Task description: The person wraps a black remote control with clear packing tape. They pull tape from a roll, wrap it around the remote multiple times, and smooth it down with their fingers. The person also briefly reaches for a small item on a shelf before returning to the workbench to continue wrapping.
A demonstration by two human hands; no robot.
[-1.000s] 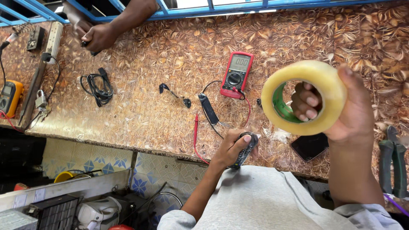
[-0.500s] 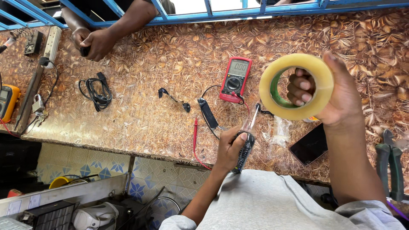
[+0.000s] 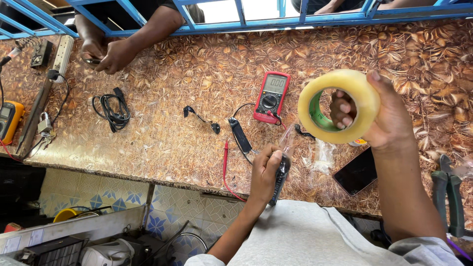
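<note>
My right hand [image 3: 389,116] holds up a wide roll of clear packing tape [image 3: 340,106], fingers through its green core, above the counter's right half. My left hand [image 3: 264,172] grips a slim black device [image 3: 281,172] near the counter's front edge, with a strip of clear tape rising from its top. A red multimeter [image 3: 271,96] lies just beyond, its red probe lead [image 3: 225,167] trailing over the front edge. A black phone [image 3: 357,172] lies face up below the tape roll.
Another person's hands [image 3: 106,54] hold a small object at the far left of the patterned counter [image 3: 197,74]. A coiled black cable [image 3: 112,111], a power strip [image 3: 61,51], a yellow meter [image 3: 9,120], a padlock [image 3: 44,122] and pliers [image 3: 447,194] lie about.
My left hand has lifted the black device slightly and tilted it more upright. The tape roll stays raised in my right hand. The other person's hands have shifted right.
</note>
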